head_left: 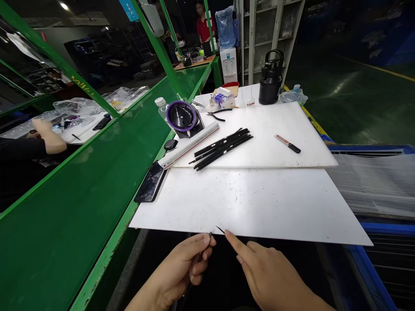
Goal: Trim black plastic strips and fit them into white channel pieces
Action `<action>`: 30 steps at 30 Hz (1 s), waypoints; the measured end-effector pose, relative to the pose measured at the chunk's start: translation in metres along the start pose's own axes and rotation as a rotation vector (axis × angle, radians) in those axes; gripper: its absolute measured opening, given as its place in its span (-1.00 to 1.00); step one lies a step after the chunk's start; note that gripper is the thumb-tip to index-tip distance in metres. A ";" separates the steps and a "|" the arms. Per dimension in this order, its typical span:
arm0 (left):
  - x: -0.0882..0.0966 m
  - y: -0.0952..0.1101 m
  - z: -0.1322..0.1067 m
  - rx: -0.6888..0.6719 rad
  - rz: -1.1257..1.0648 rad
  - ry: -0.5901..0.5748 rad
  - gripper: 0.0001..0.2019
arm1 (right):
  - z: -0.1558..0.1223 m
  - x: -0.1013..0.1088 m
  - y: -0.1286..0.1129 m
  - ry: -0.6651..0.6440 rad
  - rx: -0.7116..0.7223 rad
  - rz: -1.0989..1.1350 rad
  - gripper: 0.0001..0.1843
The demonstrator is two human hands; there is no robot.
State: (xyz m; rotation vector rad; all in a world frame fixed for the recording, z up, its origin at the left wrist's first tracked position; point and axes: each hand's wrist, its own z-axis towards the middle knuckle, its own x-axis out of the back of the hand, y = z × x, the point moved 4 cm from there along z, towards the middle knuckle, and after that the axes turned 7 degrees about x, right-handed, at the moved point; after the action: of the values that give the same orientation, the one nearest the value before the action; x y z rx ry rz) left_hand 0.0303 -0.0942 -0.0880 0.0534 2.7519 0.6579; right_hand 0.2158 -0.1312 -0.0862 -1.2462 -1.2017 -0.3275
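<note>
My left hand [188, 263] is closed in a pinch on a thin dark strip [210, 234] whose tip pokes out above the thumb. My right hand [262, 270] is beside it with the index finger stretched out, its tip touching a small black sliver [221, 229] at the front edge of the white board [253, 203]. Both hands hover just off the board's near edge. Farther back, on a second white board [275, 142], lie a bundle of black rods [223, 148] and a utility knife [288, 144].
A phone [151, 181], a white ruler-like bar [189, 144], a purple-rimmed round device [181, 115], pliers [218, 113], a black jug [271, 77] and small bottles sit at the back. A green conveyor [81, 194] runs on the left; another person's hand [48, 136] works beyond it. Blue crates are on the right.
</note>
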 end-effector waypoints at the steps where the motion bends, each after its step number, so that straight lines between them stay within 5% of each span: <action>1: -0.001 0.000 -0.001 -0.012 0.004 0.016 -0.73 | -0.001 0.001 0.001 0.003 -0.012 0.004 -0.27; 12: 0.005 -0.004 0.001 0.030 -0.033 0.080 -0.57 | -0.001 0.002 0.003 0.027 -0.009 0.001 -0.21; 30: -0.001 0.002 0.003 0.020 0.081 0.004 -0.69 | 0.011 0.001 -0.005 -0.012 0.055 -0.017 -0.18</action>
State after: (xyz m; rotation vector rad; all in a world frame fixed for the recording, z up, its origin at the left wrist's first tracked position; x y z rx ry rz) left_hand 0.0320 -0.0912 -0.0890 0.1684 2.7725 0.6519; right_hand 0.2069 -0.1232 -0.0841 -1.1921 -1.2243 -0.2984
